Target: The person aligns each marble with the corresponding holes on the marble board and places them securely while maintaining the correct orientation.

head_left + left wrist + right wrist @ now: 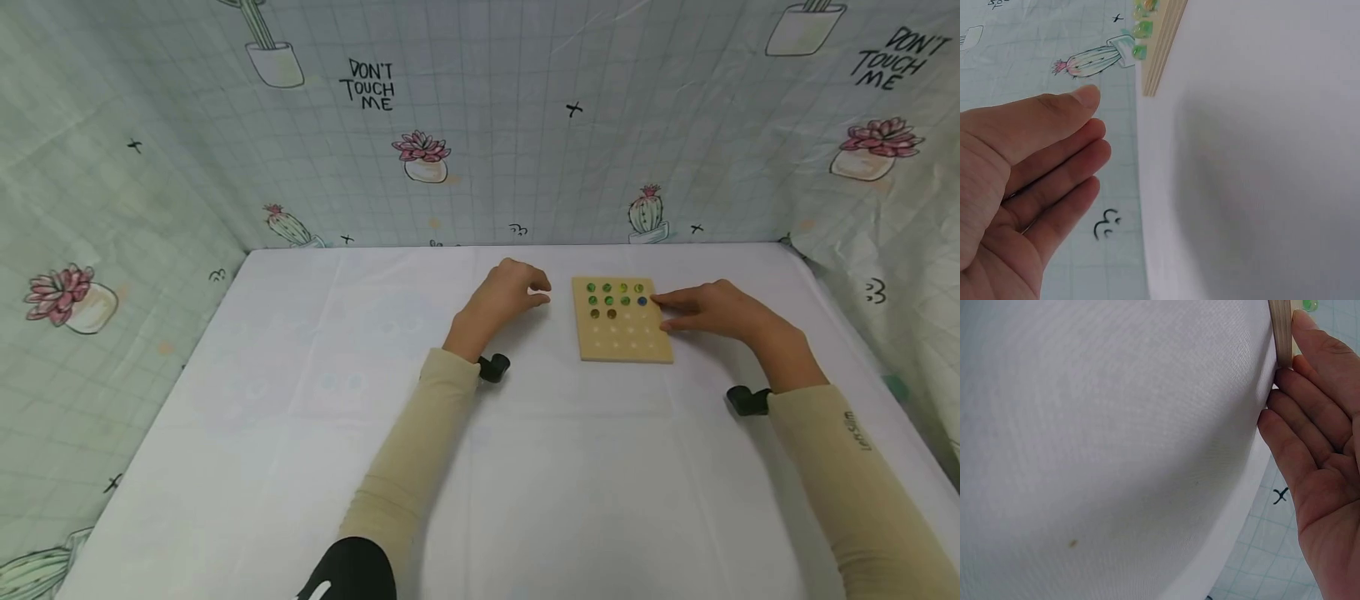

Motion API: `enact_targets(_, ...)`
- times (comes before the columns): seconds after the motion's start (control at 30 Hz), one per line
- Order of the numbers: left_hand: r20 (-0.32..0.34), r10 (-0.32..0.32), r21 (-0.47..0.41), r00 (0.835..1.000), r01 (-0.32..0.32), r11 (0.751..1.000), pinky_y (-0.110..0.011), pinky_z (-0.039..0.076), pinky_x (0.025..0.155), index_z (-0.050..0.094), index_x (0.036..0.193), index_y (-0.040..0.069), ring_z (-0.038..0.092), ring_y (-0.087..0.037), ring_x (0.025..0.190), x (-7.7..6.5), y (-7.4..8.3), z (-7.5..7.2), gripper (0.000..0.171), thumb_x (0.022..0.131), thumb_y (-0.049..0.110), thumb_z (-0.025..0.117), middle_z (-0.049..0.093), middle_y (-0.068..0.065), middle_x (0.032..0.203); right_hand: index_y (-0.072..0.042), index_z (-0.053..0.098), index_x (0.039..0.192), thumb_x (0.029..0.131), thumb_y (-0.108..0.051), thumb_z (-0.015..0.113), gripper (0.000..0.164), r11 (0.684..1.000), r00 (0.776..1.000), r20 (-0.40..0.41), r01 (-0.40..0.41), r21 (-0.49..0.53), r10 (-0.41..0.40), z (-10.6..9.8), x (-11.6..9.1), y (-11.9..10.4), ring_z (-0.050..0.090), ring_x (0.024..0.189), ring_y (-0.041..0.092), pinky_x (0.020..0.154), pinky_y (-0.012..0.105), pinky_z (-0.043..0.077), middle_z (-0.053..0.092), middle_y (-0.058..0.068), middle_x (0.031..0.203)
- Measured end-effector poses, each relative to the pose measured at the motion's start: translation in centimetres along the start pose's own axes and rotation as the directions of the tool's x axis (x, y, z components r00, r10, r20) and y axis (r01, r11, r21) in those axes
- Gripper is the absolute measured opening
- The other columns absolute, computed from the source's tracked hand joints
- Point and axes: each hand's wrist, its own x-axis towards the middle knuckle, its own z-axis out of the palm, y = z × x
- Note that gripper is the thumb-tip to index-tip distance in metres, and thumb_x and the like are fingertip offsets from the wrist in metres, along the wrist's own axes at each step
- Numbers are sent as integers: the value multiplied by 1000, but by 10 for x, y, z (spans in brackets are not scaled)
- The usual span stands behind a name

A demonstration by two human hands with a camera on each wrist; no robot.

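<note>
A square wooden board [626, 343] with rows of shallow holes lies flat on the white table. Glass marbles sit in its upper rows: green marbles [609, 288], a blue marble [642, 301] near the right edge and brownish marbles [612, 314] in the third row. My right hand [712, 310] is at the board's right edge, its fingers touching that side; the right wrist view shows the thumb [1305, 320] by the top face. To the left of the board, my left hand [501, 293] hovers apart from it, fingers loosely bent and holding nothing.
The white-covered table [585, 475] spreads in front of and around the board. A patterned cloth [495, 167] hangs behind the table and along both sides. Both wrists wear black camera mounts [493, 367] close to the table surface.
</note>
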Motion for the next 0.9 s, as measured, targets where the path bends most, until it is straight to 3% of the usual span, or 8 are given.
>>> enact_targets(0.2, 13, 14, 7, 1000, -14, 1000, -30, 54, 95, 77, 116, 7, 68, -18, 110, -19, -10, -12, 23, 97, 18, 72, 75, -5, 115, -12, 60, 143, 92, -45, 73, 62, 1000, 1000, 9, -10, 28, 10, 6, 2, 0, 48, 134, 47, 107, 65, 40, 55, 20, 144)
enact_targets(0.4, -8, 8, 79, 1000, -7, 997, -34, 52, 102, 75, 120, 6, 65, -22, 120, -41, -24, -25, 25, 101, 21, 66, 73, -7, 123, -10, 60, 143, 93, -42, 74, 61, 999, 999, 5, 35, 1, -35, 7, 5, -3, 50, 133, 46, 106, 63, 42, 56, 21, 143)
enact_targets(0.6, -6, -12, 137, 1000, 12, 990, -39, 43, 113, 64, 137, 4, 54, -26, 135, -68, -40, -34, 38, 105, 24, 59, 62, -9, 141, -10, 59, 144, 94, -42, 72, 60, 1000, 1000, 7, 20, 20, -20, 4, 5, -6, 48, 135, 46, 108, 64, 40, 55, 21, 145)
enact_targets(0.73, 21, 13, 206, 1000, -17, 978, -42, 34, 120, 54, 147, 5, 45, -26, 143, -85, -51, -40, 45, 107, 27, 54, 52, -9, 152, -11, 56, 147, 95, -45, 70, 63, 998, 1000, 14, -24, 59, 23, 8, 6, -6, 43, 138, 47, 110, 65, 36, 52, 21, 148)
enact_targets(0.9, 57, 39, 319, 998, -55, 946, -48, 27, 123, 45, 153, 6, 37, -31, 148, -106, -60, -46, 53, 109, 35, 48, 43, -11, 158, -12, 54, 149, 97, -45, 69, 63, 987, 997, 23, -72, 146, 69, 17, 5, -8, 39, 142, 47, 112, 65, 33, 49, 21, 151)
